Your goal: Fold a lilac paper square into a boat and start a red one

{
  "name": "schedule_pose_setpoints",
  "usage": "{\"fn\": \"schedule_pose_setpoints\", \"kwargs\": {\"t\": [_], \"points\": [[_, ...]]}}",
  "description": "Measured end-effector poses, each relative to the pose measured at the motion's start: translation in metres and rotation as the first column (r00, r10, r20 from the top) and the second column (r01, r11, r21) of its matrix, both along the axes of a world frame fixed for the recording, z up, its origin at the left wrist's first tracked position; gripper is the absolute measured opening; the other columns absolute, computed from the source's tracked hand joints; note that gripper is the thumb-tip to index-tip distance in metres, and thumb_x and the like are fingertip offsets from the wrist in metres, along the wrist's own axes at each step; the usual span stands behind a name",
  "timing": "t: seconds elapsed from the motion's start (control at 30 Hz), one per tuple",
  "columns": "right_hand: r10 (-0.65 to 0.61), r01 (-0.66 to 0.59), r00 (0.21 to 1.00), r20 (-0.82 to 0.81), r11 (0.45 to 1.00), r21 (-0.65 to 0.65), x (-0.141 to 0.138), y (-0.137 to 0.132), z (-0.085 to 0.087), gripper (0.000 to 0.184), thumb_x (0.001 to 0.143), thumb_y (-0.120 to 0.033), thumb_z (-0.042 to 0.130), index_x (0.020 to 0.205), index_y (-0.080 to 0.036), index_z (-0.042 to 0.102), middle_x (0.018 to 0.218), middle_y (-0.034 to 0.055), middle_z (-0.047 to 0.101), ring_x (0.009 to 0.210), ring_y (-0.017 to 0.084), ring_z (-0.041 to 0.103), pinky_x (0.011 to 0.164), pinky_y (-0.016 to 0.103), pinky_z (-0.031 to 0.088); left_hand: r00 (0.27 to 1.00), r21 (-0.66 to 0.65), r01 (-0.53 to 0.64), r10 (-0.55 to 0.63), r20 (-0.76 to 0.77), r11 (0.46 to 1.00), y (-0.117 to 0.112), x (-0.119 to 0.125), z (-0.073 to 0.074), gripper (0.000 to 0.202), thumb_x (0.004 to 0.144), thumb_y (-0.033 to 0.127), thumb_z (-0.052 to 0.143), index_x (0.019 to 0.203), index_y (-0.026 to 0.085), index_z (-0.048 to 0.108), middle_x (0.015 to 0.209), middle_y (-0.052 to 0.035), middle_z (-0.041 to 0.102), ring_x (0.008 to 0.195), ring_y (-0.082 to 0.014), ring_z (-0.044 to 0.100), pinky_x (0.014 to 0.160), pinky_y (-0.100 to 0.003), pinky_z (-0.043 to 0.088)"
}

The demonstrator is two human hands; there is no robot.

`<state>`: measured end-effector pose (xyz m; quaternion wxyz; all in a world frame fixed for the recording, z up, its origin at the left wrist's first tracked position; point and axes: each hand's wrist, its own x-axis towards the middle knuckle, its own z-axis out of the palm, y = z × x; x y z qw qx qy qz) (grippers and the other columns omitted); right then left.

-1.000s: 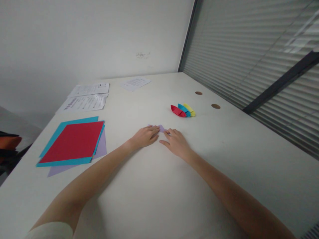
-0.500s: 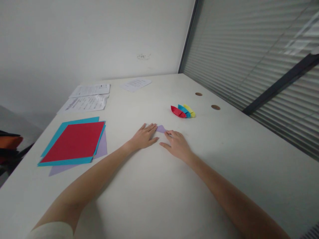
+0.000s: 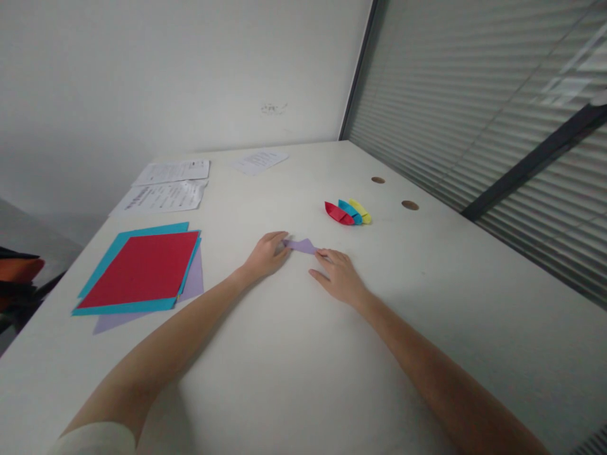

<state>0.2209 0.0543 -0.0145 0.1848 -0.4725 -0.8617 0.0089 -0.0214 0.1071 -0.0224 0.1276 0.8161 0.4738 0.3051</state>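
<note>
A small folded strip of purple paper (image 3: 301, 246) lies between my two hands on the white table, with a raised point along its far edge. My left hand (image 3: 268, 254) is closed on the strip's left end, thumb and fingers pinching it. At the right end, the bent fingers of my right hand (image 3: 340, 275) hold the paper against the table, while the thumb sticks out to the left, apart from it. Beyond my right hand, folded paper boat-like pieces rest side by side: one red (image 3: 338, 213), one blue (image 3: 351, 212) and one yellow (image 3: 361, 211).
A stack of square sheets, red (image 3: 142, 268), blue (image 3: 123, 309) and purple (image 3: 193, 278), lies on the left. Printed papers (image 3: 164, 196) are at the back left, another sheet (image 3: 260, 161) near the wall. Two round holes (image 3: 410, 205) pierce the tabletop by the blinds (image 3: 450, 95).
My left hand has slid left and gone from lying flat over the paper to pinching its left end. More of the purple strip now shows. The right hand has barely moved.
</note>
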Motion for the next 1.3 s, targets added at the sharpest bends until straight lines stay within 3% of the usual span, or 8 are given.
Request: {"fn": "schedule_pose_setpoints", "kwargs": {"t": [0.13,0.33,0.47,0.67,0.8,1.0,1.13,1.3], "points": [[0.018,-0.017,0.999,-0.039,1.0,0.008,0.002,0.001,-0.003,0.041,0.095,-0.041,0.049,0.126,-0.018,0.061,0.125,0.0151,0.061,0.119,0.028,0.054,0.101,0.047,0.041,0.997,-0.029,-0.059,0.061,0.051,0.998,0.011,-0.003,-0.007,0.03,0.081,0.032,0.062,0.105,0.017,0.072,0.114,-0.0133,0.069,0.109,-0.0276,0.062,0.103,-0.046,0.044],[0.019,-0.021,0.982,-0.189,1.0,-0.006,0.007,0.005,-0.006,0.035,0.093,-0.033,0.051,0.124,-0.021,0.063,0.116,0.0126,0.061,0.11,0.026,0.056,0.1,0.047,0.044,0.986,-0.128,-0.027,0.047,0.161,0.991,0.01,-0.003,-0.001,0.022,0.072,0.029,0.071,0.091,0.02,0.074,0.098,-0.0092,0.073,0.095,-0.0238,0.064,0.095,-0.042,0.047],[-0.025,0.028,0.938,-0.346,1.0,0.005,0.014,0.014,-0.012,0.034,0.09,-0.03,0.055,0.121,-0.02,0.066,0.11,0.0125,0.058,0.106,0.026,0.057,0.099,0.046,0.047,0.954,-0.227,0.043,0.027,0.298,0.973,0.004,-0.004,0.005,0.022,0.068,0.034,0.076,0.083,0.018,0.072,0.084,-0.0068,0.072,0.08,-0.0192,0.062,0.082,-0.035,0.05],[-0.088,0.027,0.86,-0.502,0.992,-0.127,0.023,0.024,-0.013,0.017,0.087,-0.031,0.057,0.089,-0.02,0.069,0.093,0.0075,0.062,0.087,0.021,0.062,0.086,0.04,0.051,0.834,-0.344,0.237,-0.009,0.551,0.909,-0.001,-0.005,0.009,0.027,0.068,0.037,0.078,0.084,0.016,0.071,0.07,-0.0019,0.066,0.066,-0.0126,0.059,0.069,-0.026,0.048],[-0.132,0.018,0.814,-0.565,0.979,-0.203,0.027,0.026,-0.006,0.018,0.083,-0.036,0.061,0.079,-0.019,0.065,0.085,0.0051,0.064,0.079,0.018,0.062,0.075,0.033,0.05,0.815,-0.388,0.27,0.005,0.58,0.881,-0.002,-0.005,0.01,0.029,0.068,0.041,0.078,0.078,0.015,0.07,0.07,-0.0037,0.069,0.065,-0.0128,0.061,0.068,-0.026,0.049],[-0.156,-0.018,0.736,-0.659,0.968,-0.25,0.029,0.026,-0.004,0.025,0.079,-0.044,0.065,0.082,-0.019,0.065,0.074,0.0013,0.067,0.062,0.014,0.058,0.062,0.028,0.048,0.836,-0.425,0.248,0.029,0.548,0.871,-0.003,-0.006,0.004,0.034,0.066,0.046,0.079,0.065,0.014,0.067,0.071,-0.006,0.071,0.069,-0.0158,0.064,0.067,-0.028,0.051],[-0.127,-0.016,0.678,-0.724,0.982,-0.188,0.028,0.024,-0.005,0.024,0.081,-0.043,0.064,0.081,-0.02,0.066,0.07,0.0014,0.066,0.062,0.015,0.062,0.064,0.029,0.051,0.814,-0.397,0.253,0.027,0.58,0.882,-0.002,-0.006,0.004,0.037,0.066,0.047,0.079,0.068,0.013,0.067,0.074,-0.006,0.071,0.07,-0.015,0.065,0.069,-0.028,0.052],[-0.015,0.034,0.699,-0.715,0.999,0.012,0.024,0.019,-0.003,0.015,0.087,-0.034,0.061,0.08,-0.021,0.065,0.076,0.0025,0.067,0.067,0.016,0.063,0.068,0.031,0.053,0.682,-0.346,0.352,0.016,0.732,0.87,-0.01,0.007,0.012,0.045,0.066,0.044,0.082,0.095,0.015,0.065,0.093,-0.0076,0.071,0.076,-0.0149,0.066,0.071,-0.03,0.054]]}}
